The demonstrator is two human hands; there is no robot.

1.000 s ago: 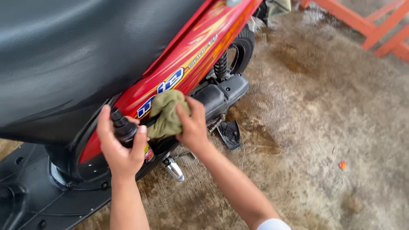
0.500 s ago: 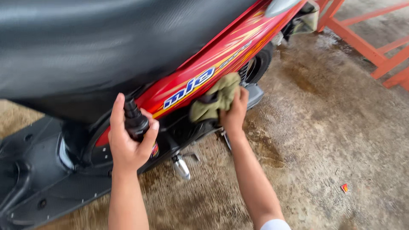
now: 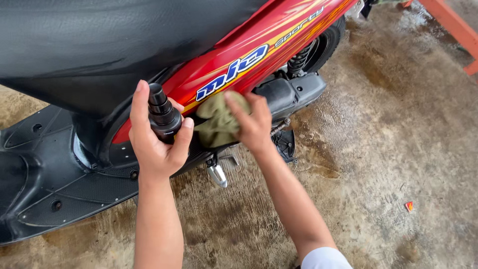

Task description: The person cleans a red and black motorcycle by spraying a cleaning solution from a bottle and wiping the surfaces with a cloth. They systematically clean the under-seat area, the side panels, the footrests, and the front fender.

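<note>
A red scooter side panel (image 3: 279,45) with yellow stripes runs under a black seat (image 3: 99,45). My left hand (image 3: 154,144) grips a small black bottle (image 3: 163,115) with its cap up, held close to the panel's lower left end. My right hand (image 3: 254,127) presses an olive-green cloth (image 3: 216,122) against the lower edge of the red panel, beside the bottle. Part of the cloth is hidden under my fingers.
The black footboard (image 3: 45,179) spreads at the left. A chrome footpeg (image 3: 217,175) juts out below my hands. The rear wheel and shock (image 3: 308,52) sit at upper right. Wet concrete floor (image 3: 388,149) lies to the right, with an orange frame (image 3: 453,25) at the corner.
My right hand has slid the cloth back left along the panel, from near the rear wheel to beside the bottle. The left hand holds the bottle much as before.
</note>
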